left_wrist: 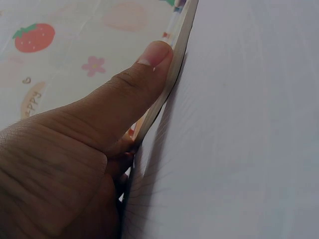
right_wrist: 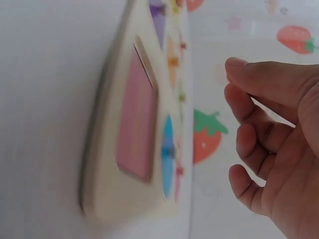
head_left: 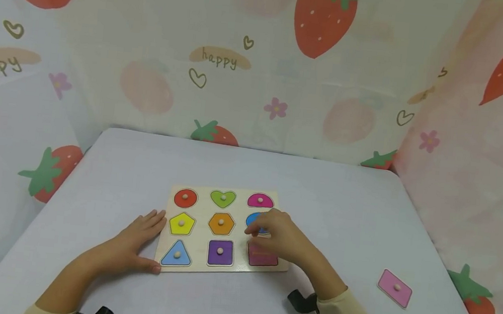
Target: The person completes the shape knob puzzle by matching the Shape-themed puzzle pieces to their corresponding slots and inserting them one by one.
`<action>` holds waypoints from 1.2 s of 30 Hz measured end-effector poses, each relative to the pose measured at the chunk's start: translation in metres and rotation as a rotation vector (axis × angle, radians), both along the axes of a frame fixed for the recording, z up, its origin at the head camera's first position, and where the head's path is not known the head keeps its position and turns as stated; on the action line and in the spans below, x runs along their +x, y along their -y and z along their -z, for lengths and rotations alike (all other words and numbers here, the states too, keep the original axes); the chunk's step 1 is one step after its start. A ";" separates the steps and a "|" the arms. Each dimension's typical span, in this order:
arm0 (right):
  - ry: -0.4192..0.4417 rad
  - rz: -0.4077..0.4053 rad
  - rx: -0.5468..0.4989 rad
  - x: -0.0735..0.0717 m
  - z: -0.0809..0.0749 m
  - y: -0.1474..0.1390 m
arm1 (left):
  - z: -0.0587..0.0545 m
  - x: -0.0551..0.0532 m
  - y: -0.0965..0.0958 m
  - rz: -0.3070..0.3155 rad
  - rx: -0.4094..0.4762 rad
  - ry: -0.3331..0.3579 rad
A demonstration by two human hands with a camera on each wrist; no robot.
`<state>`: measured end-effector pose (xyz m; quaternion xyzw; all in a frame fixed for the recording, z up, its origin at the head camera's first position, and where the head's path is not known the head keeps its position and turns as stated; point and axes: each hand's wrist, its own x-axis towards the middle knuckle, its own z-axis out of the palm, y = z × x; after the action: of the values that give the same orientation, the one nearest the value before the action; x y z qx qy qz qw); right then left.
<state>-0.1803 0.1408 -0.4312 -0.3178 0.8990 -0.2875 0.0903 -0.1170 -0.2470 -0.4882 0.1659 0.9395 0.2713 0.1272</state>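
Note:
A cream wooden knob puzzle board (head_left: 199,253) lies flat on the table. My left hand (head_left: 128,247) rests against its left side with fingers extended, the thumb (left_wrist: 142,69) at the near left corner. Above the board's right part is my right hand (head_left: 289,239), fingers loosely bent and holding nothing. Beneath it, the hand partly covers a blue oval piece (head_left: 252,219) and a pink rectangular recess (right_wrist: 137,119) without a piece in it. Off to the right on the table lies a pink rectangle piece (head_left: 389,281), its knob upward.
Other knobbed pieces sit in the board, among them a red circle (head_left: 180,198), a green heart (head_left: 217,197) and a purple square (head_left: 213,258). White cloth covers the table (head_left: 342,201). Strawberry-print curtains (head_left: 259,77) enclose its back and sides.

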 end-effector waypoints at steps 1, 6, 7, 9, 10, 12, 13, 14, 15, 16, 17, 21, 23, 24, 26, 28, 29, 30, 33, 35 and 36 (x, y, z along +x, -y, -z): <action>-0.005 0.011 -0.006 0.000 -0.003 -0.005 | 0.000 0.000 0.000 0.000 0.000 0.000; -0.048 0.068 -0.011 0.004 -0.012 -0.032 | 0.001 0.000 -0.001 -0.001 -0.008 0.001; -0.062 0.074 -0.015 0.004 -0.012 -0.038 | 0.002 0.000 -0.001 0.000 -0.010 0.000; -0.092 0.082 -0.028 0.006 -0.012 -0.050 | 0.002 0.000 -0.002 0.001 -0.010 0.003; -0.106 0.086 -0.035 0.006 -0.012 -0.057 | 0.002 0.000 -0.002 0.002 -0.011 0.004; -0.137 0.085 -0.052 0.008 -0.012 -0.069 | 0.003 0.000 -0.002 0.002 -0.013 0.007; -0.152 0.092 -0.056 0.008 -0.012 -0.075 | 0.003 0.000 -0.002 0.000 -0.015 0.008; -0.166 0.101 -0.055 0.008 -0.013 -0.081 | 0.003 0.000 -0.002 -0.001 -0.015 0.009; -0.179 0.110 -0.054 0.009 -0.013 -0.088 | 0.002 0.001 -0.002 -0.003 -0.015 0.011; -0.189 0.121 -0.054 0.010 -0.014 -0.094 | 0.002 0.001 -0.002 -0.005 -0.016 0.011; -0.201 0.131 -0.053 0.010 -0.015 -0.100 | 0.002 0.001 -0.002 -0.007 -0.014 0.012; -0.234 0.178 -0.061 0.016 -0.020 -0.124 | 0.001 0.002 -0.003 -0.011 -0.009 0.008; -0.251 0.198 -0.066 0.019 -0.022 -0.135 | 0.001 0.002 -0.002 -0.013 -0.009 0.004; -0.251 0.213 -0.068 0.021 -0.022 -0.141 | 0.001 0.002 -0.002 -0.013 -0.009 0.003; -0.263 0.234 -0.068 0.024 -0.023 -0.151 | 0.000 0.002 -0.002 -0.015 -0.008 0.001; -0.278 0.252 -0.059 0.028 -0.022 -0.160 | 0.000 0.002 -0.002 -0.015 -0.010 0.000; -0.285 0.262 -0.056 0.030 -0.022 -0.164 | 0.000 0.002 -0.002 -0.015 -0.009 0.001; -0.292 0.272 -0.051 0.032 -0.022 -0.169 | -0.001 0.002 -0.002 -0.015 -0.009 0.001; -0.308 0.306 -0.026 0.038 -0.023 -0.181 | -0.002 0.002 -0.001 -0.014 -0.011 0.004; -0.303 0.334 -0.016 0.042 -0.022 -0.188 | -0.002 0.001 -0.001 -0.013 -0.011 0.005; -0.297 0.348 -0.012 0.045 -0.021 -0.192 | -0.002 0.001 -0.001 -0.012 -0.013 0.004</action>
<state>-0.1357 0.3331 -0.4100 -0.1973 0.9419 -0.2543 -0.0960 -0.1156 -0.2463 -0.4861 0.1589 0.9419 0.2665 0.1287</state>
